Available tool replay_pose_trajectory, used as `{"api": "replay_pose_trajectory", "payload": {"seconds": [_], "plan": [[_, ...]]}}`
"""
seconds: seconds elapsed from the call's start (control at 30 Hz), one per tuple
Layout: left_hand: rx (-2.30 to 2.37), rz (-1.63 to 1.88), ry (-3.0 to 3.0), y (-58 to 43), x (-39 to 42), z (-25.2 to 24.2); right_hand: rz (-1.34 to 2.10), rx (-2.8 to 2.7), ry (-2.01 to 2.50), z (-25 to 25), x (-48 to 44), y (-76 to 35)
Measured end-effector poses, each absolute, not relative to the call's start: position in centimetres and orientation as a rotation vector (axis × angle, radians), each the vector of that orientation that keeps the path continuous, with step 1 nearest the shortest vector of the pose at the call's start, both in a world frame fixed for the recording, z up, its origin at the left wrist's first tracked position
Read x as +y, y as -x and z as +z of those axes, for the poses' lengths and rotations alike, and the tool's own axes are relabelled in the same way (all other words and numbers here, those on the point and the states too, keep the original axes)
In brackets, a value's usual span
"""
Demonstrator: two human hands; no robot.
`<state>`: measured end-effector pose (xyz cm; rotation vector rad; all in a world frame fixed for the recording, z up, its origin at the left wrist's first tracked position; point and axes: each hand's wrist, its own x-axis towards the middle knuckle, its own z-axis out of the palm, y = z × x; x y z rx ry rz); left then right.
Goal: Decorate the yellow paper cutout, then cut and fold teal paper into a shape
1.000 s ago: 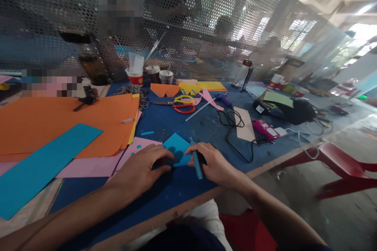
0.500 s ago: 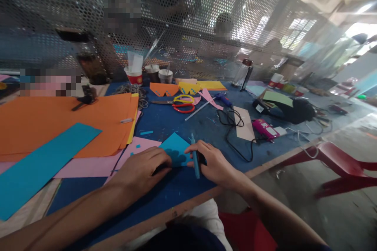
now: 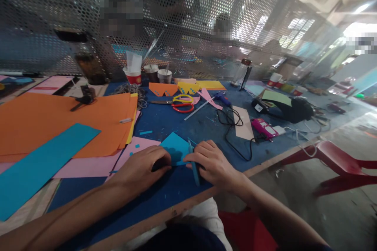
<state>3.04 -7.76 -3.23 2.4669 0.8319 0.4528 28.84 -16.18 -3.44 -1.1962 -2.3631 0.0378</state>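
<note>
My left hand (image 3: 141, 169) lies curled on the blue table (image 3: 182, 125), its fingertips pressing the near edge of a small teal paper piece (image 3: 176, 147). My right hand (image 3: 212, 162) is closed round a teal pen-like tool (image 3: 193, 164), its tip resting at the right edge of that paper. The paper lies partly on a pink sheet (image 3: 97, 162). Both hands almost meet over the paper's lower part, which they hide.
Orange sheets (image 3: 59, 119) and a long teal strip (image 3: 38, 164) cover the left. Scissors (image 3: 181, 104), cups (image 3: 147, 73), a black cable (image 3: 232, 125), a pink device (image 3: 264, 127) and a black bag (image 3: 294, 110) lie further back. A perforated metal screen stands behind; people sit beyond it. A red chair (image 3: 341, 160) is on the right.
My right hand has shifted a little left and down with the tool, which now lies flatter against the paper's edge. My left hand has hardly moved.
</note>
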Motion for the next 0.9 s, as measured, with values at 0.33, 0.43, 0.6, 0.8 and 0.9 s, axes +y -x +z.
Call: {"api": "replay_pose_trajectory", "payload": {"seconds": [0.33, 0.43, 0.6, 0.8, 0.9], "plan": [[0.561, 0.575, -2.871, -2.4, -7.7, -4.6, -0.194, -2.482, 1.112, -3.6, -16.9, -29.1], [0.518, 0.668, -2.966, -2.3, -7.6, -4.8, -0.184, -2.476, 1.139, -3.5, -16.9, -29.1], [0.609, 0.634, -2.94, -2.5, -7.4, -4.8, -0.028, -2.377, 1.209, -3.3, -16.7, -28.9], [0.756, 0.47, -2.643, -2.4, -7.0, -3.9, 0.297, -2.114, 1.282, -3.6, -15.6, -28.5], [0.846, 0.386, -2.581, -2.3, -7.0, -3.3, 0.331, -2.081, 1.319, -3.8, -15.3, -28.5]]}}
